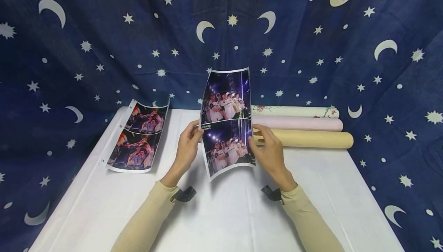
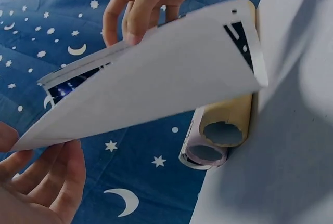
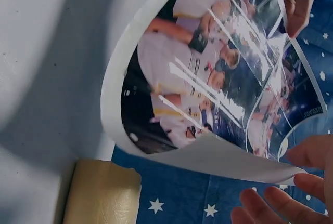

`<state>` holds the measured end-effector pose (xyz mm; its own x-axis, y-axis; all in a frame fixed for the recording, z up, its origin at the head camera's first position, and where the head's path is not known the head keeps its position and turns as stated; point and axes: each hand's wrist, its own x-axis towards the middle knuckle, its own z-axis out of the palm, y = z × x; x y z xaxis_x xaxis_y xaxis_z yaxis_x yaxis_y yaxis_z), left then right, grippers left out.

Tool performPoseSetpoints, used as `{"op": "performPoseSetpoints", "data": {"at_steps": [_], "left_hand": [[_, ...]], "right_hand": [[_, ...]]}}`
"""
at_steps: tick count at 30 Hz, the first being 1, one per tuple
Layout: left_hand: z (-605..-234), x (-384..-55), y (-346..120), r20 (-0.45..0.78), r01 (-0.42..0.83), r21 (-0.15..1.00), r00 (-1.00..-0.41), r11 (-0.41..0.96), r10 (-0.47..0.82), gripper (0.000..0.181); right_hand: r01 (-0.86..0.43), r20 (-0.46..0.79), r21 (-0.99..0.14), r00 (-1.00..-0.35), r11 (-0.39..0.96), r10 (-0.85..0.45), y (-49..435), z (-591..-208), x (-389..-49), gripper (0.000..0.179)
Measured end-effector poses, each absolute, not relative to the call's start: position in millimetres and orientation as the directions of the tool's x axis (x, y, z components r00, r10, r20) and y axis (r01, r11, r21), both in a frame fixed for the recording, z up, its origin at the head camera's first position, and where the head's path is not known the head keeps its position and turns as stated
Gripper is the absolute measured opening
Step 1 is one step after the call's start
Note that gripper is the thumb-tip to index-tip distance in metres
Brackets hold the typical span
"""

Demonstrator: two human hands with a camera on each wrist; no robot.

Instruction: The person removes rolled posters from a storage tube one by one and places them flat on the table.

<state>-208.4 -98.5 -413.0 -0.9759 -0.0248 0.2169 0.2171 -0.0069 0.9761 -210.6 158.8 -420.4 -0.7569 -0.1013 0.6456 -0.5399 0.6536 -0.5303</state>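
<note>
A glossy photo sheet with two stacked prints of a group in white shirts is held up over the table, bowed along its length. My left hand pinches its left edge near the middle, thumb on the printed face. On the opposite edge, my right hand grips it between thumb and fingers. The left wrist view shows mostly the sheet's plain white back. From the right wrist, glare streaks cross the printed face, and the right fingers lie at the sheet's edge.
Another curled photo sheet lies on the white table at the left. Behind my right hand lie three rolls: a floral one, a pink one and a yellow one. A dark blue star-and-moon curtain hangs behind.
</note>
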Motion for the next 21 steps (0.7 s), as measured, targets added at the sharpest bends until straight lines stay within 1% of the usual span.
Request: {"op": "performPoseSetpoints", "data": {"at_steps": [3,6,10,12,16,21], "left_hand": [[-412.4,-209.2,-101.5,0.213,0.213,0.977,-0.976,-0.001,-0.038,0.033],[-411.6,-209.1,-104.4,0.214,0.215,0.976,-0.976,-0.03,-0.033,0.033],[-410.4,-209.0,-107.8,0.217,0.217,0.973,-0.976,-0.073,-0.011,0.032],[-410.0,-209.4,-109.4,0.215,0.215,0.973,-0.977,-0.08,-0.002,0.032],[-409.3,-210.6,-113.0,0.208,0.204,0.975,-0.977,-0.089,0.039,0.034],[-408.1,-211.4,-117.2,0.215,0.207,0.973,-0.973,-0.1,0.087,0.035]], "right_hand": [[-0.516,0.612,-0.586,-0.787,0.625,-0.076,163.1,-418.4,-210.8,0.042],[-0.508,0.601,-0.607,-0.797,0.611,-0.066,167.9,-416.9,-210.9,0.052],[-0.546,0.617,-0.589,-0.78,0.596,-0.104,174.0,-414.9,-211.5,0.066],[-0.576,0.63,-0.566,-0.764,0.59,-0.141,176.7,-414.3,-212.7,0.07],[-0.609,0.639,-0.542,-0.746,0.58,-0.186,180.5,-413.0,-216.0,0.065],[-0.583,0.616,-0.582,-0.771,0.566,-0.161,182.4,-413.9,-219.5,0.044]]}}
